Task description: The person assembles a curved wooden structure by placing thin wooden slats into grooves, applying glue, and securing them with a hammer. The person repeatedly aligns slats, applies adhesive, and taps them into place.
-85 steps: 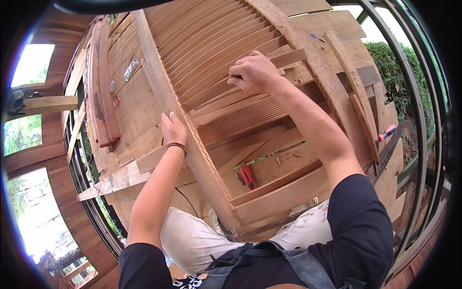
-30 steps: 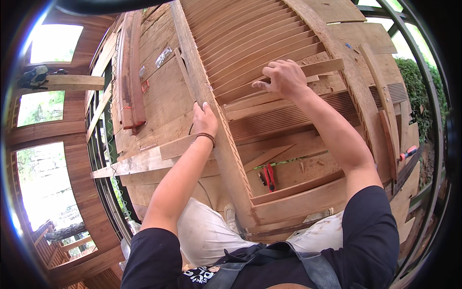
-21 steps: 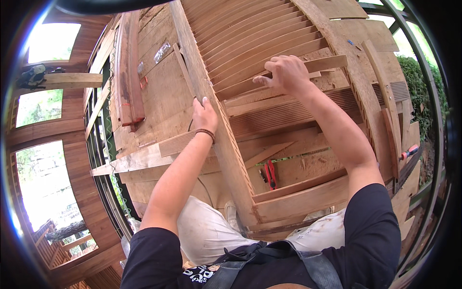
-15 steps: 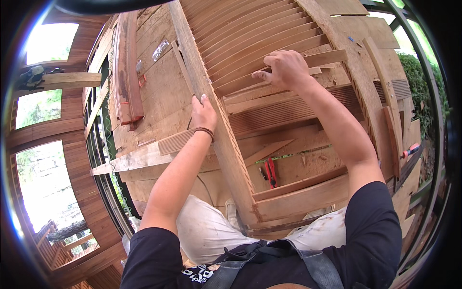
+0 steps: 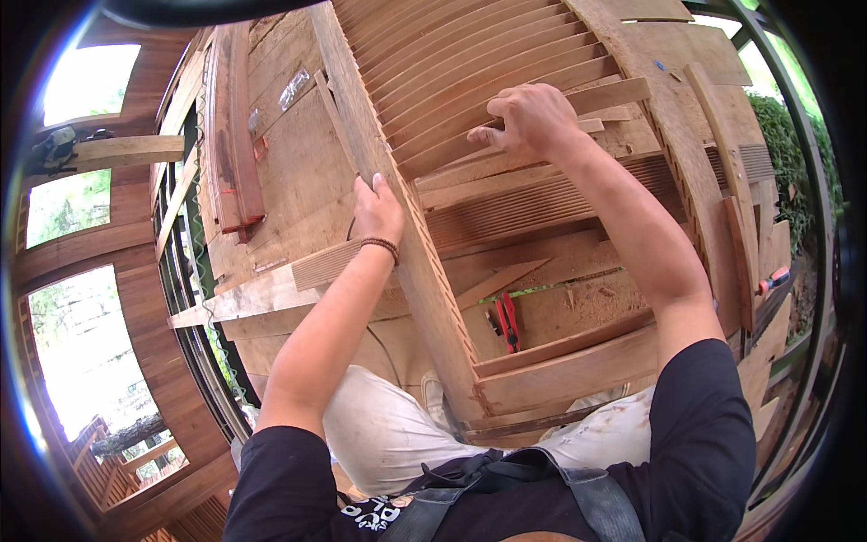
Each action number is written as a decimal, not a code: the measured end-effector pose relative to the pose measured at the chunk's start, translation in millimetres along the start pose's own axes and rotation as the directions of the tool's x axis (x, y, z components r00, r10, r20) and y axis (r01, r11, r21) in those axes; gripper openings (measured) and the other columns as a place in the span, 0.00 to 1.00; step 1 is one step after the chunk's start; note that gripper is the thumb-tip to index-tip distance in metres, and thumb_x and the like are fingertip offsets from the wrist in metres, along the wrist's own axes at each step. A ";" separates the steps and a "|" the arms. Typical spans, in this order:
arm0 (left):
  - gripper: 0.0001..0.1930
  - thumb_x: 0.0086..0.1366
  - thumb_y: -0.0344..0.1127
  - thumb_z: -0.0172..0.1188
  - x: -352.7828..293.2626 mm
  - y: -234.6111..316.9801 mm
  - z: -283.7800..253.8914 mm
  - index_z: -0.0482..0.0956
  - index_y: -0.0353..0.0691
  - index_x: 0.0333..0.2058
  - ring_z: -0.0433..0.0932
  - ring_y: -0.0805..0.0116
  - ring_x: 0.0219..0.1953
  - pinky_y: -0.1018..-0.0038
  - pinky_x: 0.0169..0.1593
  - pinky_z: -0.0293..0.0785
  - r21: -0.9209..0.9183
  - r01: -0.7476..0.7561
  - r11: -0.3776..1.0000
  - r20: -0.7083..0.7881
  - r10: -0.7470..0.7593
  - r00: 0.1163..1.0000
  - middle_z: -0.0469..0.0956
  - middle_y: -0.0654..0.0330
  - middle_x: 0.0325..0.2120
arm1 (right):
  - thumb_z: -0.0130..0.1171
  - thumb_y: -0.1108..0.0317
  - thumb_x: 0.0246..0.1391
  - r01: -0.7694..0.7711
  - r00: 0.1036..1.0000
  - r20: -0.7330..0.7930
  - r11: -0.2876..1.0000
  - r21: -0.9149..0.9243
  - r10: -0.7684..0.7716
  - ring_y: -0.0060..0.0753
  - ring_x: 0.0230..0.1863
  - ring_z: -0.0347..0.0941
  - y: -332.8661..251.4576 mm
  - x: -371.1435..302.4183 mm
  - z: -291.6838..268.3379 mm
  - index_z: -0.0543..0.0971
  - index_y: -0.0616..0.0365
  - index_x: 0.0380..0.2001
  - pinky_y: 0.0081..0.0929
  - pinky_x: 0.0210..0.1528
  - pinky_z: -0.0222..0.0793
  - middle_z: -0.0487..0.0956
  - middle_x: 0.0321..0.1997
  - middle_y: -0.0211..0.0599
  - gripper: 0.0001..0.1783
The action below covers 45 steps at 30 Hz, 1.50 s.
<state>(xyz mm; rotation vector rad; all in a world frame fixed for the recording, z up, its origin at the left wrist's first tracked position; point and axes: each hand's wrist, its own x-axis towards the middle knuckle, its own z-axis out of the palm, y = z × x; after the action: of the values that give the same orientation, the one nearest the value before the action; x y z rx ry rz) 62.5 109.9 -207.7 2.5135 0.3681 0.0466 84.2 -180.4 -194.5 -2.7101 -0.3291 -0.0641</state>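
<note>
A wooden louvre frame [image 5: 411,262] lies in front of me, with rows of thin slats [image 5: 479,68] across its far part. My right hand [image 5: 535,122] is closed around the nearest slat [image 5: 610,93], thumb on its near side. That slat spans between the two notched side rails, its right end over the right rail [image 5: 655,113]. On the left rail's outer edge, my left hand [image 5: 377,215] is closed, thumb upward; its curled fingers are partly hidden. Inside the frame's open near part lie red-handled pliers [image 5: 508,322] and a small dark tool [image 5: 492,322].
Ribbed boards [image 5: 551,206] pass beneath the frame. Long reddish planks [image 5: 233,135] and a clear plastic bag [image 5: 293,90] lie at left. A loose strip [image 5: 722,135] and a red-and-black-handled tool [image 5: 774,281] are at right. A thin cable [image 5: 384,350] hangs near my left leg.
My right hand and the slat's right end have shifted slightly up in the picture. My left hand stays on the left rail. The view has moved a little.
</note>
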 end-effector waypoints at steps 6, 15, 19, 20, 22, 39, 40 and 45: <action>0.28 0.78 0.48 0.44 8.4 -7.8 0.9 0.65 0.27 0.63 0.73 0.32 0.60 0.51 0.63 0.68 0.041 -0.037 0.998 0.076 0.033 0.997 0.74 0.29 0.56 | 0.61 0.30 0.54 0.007 0.999 -0.046 0.998 0.055 -0.005 0.47 0.40 0.82 2.6 5.5 3.9 0.85 0.55 0.26 0.43 0.44 0.78 0.84 0.32 0.37 0.35; 0.38 0.77 0.52 0.46 39.5 -39.1 18.5 0.57 0.21 0.69 0.59 0.37 0.72 0.56 0.74 0.54 0.134 -0.159 0.978 -0.001 0.160 0.987 0.61 0.29 0.68 | 0.64 0.57 0.54 0.229 0.843 -0.502 0.973 0.010 -0.193 0.47 0.42 0.83 -4.0 -8.2 -22.0 0.82 0.53 0.27 0.41 0.43 0.78 0.84 0.35 0.39 0.11; 0.39 0.76 0.51 0.50 27.5 -29.7 7.9 0.52 0.24 0.72 0.52 0.42 0.75 0.57 0.77 0.48 0.240 -0.334 0.911 0.080 0.325 0.942 0.54 0.35 0.72 | 0.63 0.68 0.49 0.306 0.905 -0.383 0.910 0.281 -0.186 0.49 0.35 0.81 -33.3 -90.1 -131.5 0.78 0.53 0.22 0.46 0.36 0.75 0.81 0.27 0.40 0.05; 0.39 0.76 0.50 0.51 25.4 -26.0 9.0 0.51 0.24 0.72 0.51 0.43 0.75 0.57 0.77 0.48 0.251 -0.373 0.893 0.089 0.362 0.928 0.53 0.36 0.72 | 0.63 0.69 0.48 0.316 0.896 -0.405 0.900 0.300 -0.180 0.50 0.32 0.81 -37.8 -126.2 -155.2 0.77 0.52 0.20 0.46 0.34 0.75 0.80 0.25 0.40 0.06; 0.38 0.76 0.48 0.52 19.4 -22.6 8.3 0.52 0.26 0.72 0.52 0.44 0.75 0.55 0.77 0.48 0.295 -0.463 0.836 0.111 0.451 0.886 0.54 0.39 0.72 | 0.62 0.73 0.53 0.385 0.797 -0.585 0.873 0.298 -0.151 0.47 0.29 0.81 -33.4 -204.2 -182.9 0.77 0.53 0.20 0.41 0.31 0.75 0.80 0.24 0.37 0.09; 0.33 0.76 0.55 0.48 36.2 182.0 117.1 0.68 0.30 0.64 0.63 0.43 0.70 0.51 0.71 0.59 0.125 -0.813 0.568 0.073 0.812 0.579 0.68 0.38 0.65 | 0.69 0.56 0.51 -0.988 -0.151 -0.335 -0.144 0.045 0.930 0.62 0.54 0.74 15.7 -661.5 78.9 0.75 0.66 0.45 0.51 0.58 0.69 0.79 0.47 0.59 0.27; 0.35 0.75 0.58 0.49 35.5 178.9 123.3 0.66 0.31 0.66 0.61 0.43 0.71 0.50 0.71 0.58 0.101 -0.837 0.538 0.091 0.833 0.546 0.66 0.37 0.66 | 0.68 0.55 0.51 -0.982 -0.150 -0.345 -0.181 -0.057 0.926 0.65 0.58 0.71 11.2 -660.6 74.4 0.74 0.68 0.48 0.53 0.61 0.67 0.77 0.51 0.62 0.30; 0.35 0.71 0.58 0.57 -13.1 186.9 129.2 0.65 0.48 0.71 0.57 0.47 0.75 0.48 0.74 0.55 0.226 -0.914 0.336 0.340 0.852 0.397 0.62 0.47 0.72 | 0.67 0.56 0.49 -0.893 -0.433 -0.265 -0.450 -0.004 0.862 0.67 0.60 0.69 12.1 -714.2 73.8 0.69 0.69 0.57 0.54 0.65 0.65 0.74 0.58 0.63 0.37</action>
<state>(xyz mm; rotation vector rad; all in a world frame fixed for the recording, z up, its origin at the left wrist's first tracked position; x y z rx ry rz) 111.8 -112.3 -208.2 2.7300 -1.2742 0.2190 -606.6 -318.5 -333.0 -1.9419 2.4007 0.2485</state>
